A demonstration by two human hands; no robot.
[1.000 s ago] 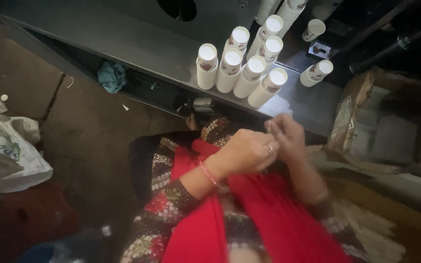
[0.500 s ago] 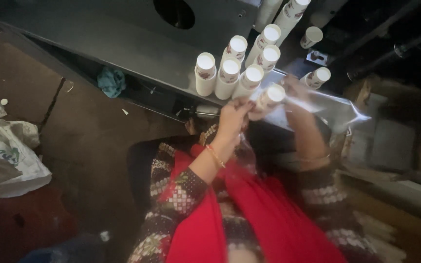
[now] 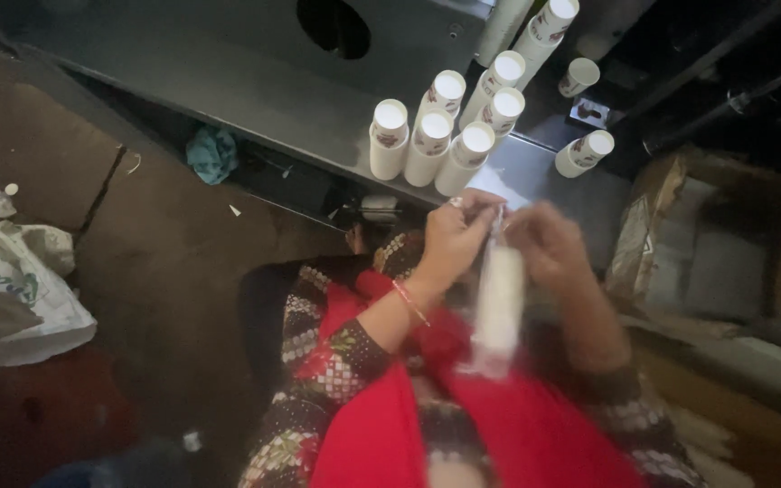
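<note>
In the head view, the left hand [image 3: 452,237] and right hand [image 3: 544,242] are both gripping a blurred white stack of paper cups [image 3: 499,303] over the lap, just below the metal table [image 3: 273,99], where several finished cup stacks [image 3: 427,136] are already standing.

cup stacks [image 3: 449,136] crowd ledge ahead, bare floor [image 3: 164,271] left

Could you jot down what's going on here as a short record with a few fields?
Left hand: grips the top of a blurred white stack of paper cups
Right hand: grips the same stack from the other side
Metal table: bears more white cup stacks
Under the table: teal cloth
Floor, left: white sack
Right side: cardboard box
</note>
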